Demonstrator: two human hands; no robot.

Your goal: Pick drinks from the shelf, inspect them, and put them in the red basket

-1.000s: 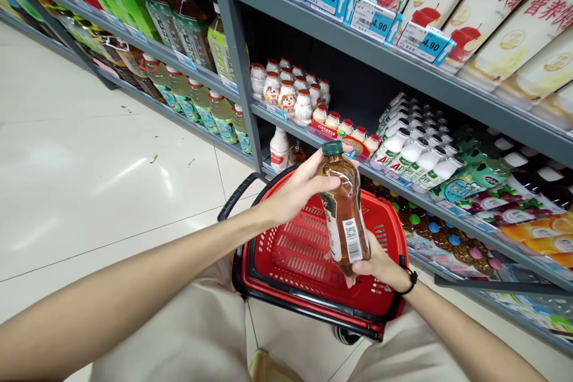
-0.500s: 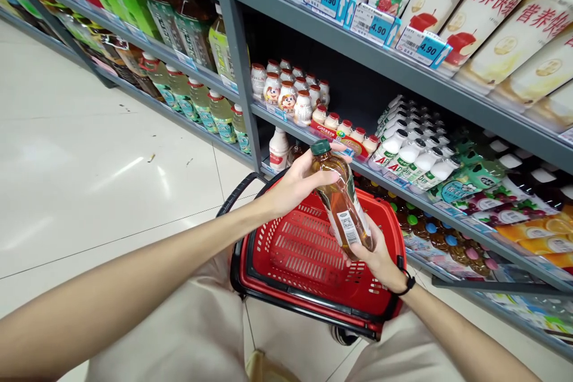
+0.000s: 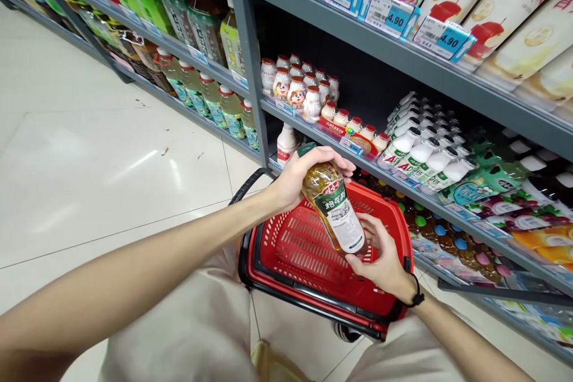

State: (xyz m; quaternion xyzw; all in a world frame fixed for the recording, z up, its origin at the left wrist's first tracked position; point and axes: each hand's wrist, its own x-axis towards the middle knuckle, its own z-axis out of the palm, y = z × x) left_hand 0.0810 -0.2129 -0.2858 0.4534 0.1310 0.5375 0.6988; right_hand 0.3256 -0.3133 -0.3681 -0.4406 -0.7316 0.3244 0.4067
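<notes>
A drink bottle [image 3: 336, 206] of amber liquid, with a green cap and a green and white label, is tilted over the red shopping basket [image 3: 403, 230]. Around its neck and upper part curl the fingers of my left hand [image 3: 308, 170], partly covering the cap. At the lower end, my right hand [image 3: 380, 253] holds the base between thumb and fingers. The printed front of the label faces me. Below the bottle, the slotted bottom of the basket shows, and its black handle [image 3: 250, 182] leans out to the left.
Grey shelving [image 3: 385, 51] with price tags runs along the far side. It carries small white bottles [image 3: 311, 101], white bottles with black caps [image 3: 418, 149] and large drink bottles [image 3: 210, 24]. Pale floor tiles [image 3: 111, 179] stretch to the left; my legs are just below the basket.
The bottle has been turned, so its front label now shows instead of the barcode side. My left hand has shifted over the neck and cap. The shelves appear slightly farther right in view.
</notes>
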